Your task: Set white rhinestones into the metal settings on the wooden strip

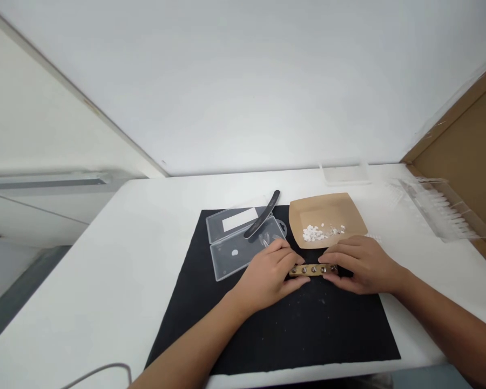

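Nearest to my view, the left forearm (198, 343) and the right forearm (441, 316) reach in over a black mat (308, 335). From the head camera I see the gold-coloured bar (308, 270) lying lengthwise between the hands, above the mat's far half, its row of round metal fittings facing up. The left hand (271, 273) has its left end, fingers bent along the far edge and thumb along the near one, parted by about the bar's width. The right hand (360, 265) closes on the other end in the same way. How hard either presses, I cannot tell.

For a good hold, I would match the pressure at both ends so the bar neither twists nor tips, and leave the fingertips on its edges, off the fittings. Low, even wrists should help. I would also mind the knuckles: the brown paper tray (332, 204) with its white pieces (314, 233) sits just beyond the right hand, and the open transparent case (230, 265), a dark curved file (263, 216) lying across it, is just past the left. A careless sweep could jog either.
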The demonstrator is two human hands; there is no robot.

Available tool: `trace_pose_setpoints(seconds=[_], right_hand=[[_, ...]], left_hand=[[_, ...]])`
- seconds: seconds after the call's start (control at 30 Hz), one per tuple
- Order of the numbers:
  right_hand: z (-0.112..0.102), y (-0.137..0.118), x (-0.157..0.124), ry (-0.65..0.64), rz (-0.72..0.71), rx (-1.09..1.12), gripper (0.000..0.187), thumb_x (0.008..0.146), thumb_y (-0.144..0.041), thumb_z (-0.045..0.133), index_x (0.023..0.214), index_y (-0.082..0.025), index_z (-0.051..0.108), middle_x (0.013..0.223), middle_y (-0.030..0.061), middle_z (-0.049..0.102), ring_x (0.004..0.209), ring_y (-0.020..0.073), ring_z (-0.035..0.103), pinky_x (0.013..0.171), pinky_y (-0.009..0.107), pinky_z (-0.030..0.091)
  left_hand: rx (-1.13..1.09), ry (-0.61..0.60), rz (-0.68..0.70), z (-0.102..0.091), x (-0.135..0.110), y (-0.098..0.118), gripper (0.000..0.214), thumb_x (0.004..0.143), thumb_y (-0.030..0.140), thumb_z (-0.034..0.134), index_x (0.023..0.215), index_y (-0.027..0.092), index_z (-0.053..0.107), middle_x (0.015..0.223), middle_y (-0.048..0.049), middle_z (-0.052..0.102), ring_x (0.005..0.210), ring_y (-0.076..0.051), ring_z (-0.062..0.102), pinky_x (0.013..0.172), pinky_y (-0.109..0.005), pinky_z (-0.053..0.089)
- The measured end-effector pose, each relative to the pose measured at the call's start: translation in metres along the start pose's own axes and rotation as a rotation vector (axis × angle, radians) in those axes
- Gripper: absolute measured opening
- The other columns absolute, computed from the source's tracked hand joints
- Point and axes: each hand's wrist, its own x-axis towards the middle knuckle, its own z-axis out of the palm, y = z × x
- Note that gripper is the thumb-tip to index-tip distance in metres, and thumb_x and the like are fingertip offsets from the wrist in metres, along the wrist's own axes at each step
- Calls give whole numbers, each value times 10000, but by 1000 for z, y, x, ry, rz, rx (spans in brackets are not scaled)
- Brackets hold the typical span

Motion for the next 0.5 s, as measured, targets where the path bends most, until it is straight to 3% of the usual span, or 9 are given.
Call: trace_pose_setpoints(seconds=[0.23, 0.5], right_hand=[[5, 1, 1, -51, 11, 100, 138, 997, -304, 671, 1114, -228, 670, 944, 24, 761, 793, 151, 679, 721, 291, 508], [9, 3, 1, -50, 31, 122, 98, 1003, -252, 649, 1094, -229, 677, 902, 11, 747, 792, 145, 673, 735, 286, 495]], left_hand=[[20, -31, 117, -15, 1, -3, 149, 1044, 292, 595, 991, 180, 679, 932, -70, 727, 902, -211, 639, 856, -364, 565], [79, -18, 99, -13, -4, -4, 184, 1063, 269, 565, 973, 175, 695, 896, -53, 736, 835, -183, 656, 756, -310, 559]])
